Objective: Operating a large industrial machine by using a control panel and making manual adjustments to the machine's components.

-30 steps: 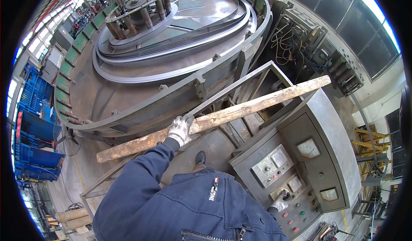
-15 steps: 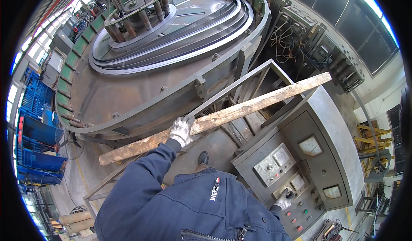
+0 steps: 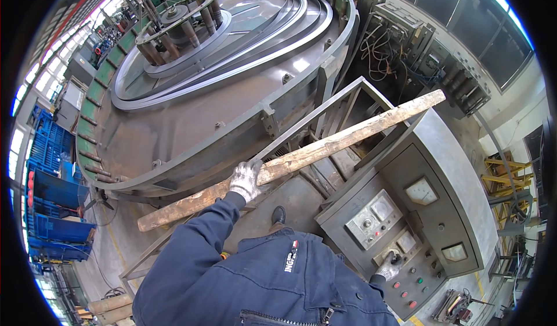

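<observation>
Overhead, a long weathered wooden plank (image 3: 301, 157) is gripped near its middle by the gloved left hand (image 3: 245, 181), fingers clamped round it, so that it balances level above the grey metal frame (image 3: 325, 102) beside the big round turntable (image 3: 232, 59). The gloved right hand (image 3: 387, 266) is laid on a knob of the grey control panel (image 3: 400, 233), fingers curled together about it

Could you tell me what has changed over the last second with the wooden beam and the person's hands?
Very little. The left hand still grips the long wooden beam, whose near end has edged slightly toward the person; the view shifted a little too. The right hand stays on the grey control panel. The big round machine table is unchanged.
</observation>
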A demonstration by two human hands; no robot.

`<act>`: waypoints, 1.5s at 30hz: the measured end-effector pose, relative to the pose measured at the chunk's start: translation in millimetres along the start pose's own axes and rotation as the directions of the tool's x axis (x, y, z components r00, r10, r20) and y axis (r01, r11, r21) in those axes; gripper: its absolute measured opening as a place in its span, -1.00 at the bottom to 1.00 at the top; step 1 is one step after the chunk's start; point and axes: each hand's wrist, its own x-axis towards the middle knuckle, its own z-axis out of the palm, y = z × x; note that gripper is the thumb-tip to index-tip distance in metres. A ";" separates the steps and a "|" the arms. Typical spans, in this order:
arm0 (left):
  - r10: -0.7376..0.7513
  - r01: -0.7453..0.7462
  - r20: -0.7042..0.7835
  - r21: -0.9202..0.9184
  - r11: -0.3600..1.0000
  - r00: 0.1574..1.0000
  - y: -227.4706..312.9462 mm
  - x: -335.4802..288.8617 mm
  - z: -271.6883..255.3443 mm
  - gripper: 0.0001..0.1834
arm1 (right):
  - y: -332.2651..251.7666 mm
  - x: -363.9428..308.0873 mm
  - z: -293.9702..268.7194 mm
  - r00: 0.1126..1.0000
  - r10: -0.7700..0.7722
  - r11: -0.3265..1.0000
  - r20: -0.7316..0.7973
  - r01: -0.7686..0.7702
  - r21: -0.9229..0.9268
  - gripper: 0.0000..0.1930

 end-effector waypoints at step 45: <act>0.017 -0.018 -0.054 -0.020 1.000 0.998 2.3 0.6 -1.5 0.04 | -0.1 -1.4 -3.1 1.000 0.014 1.000 0.000 -0.014 0.000 -0.48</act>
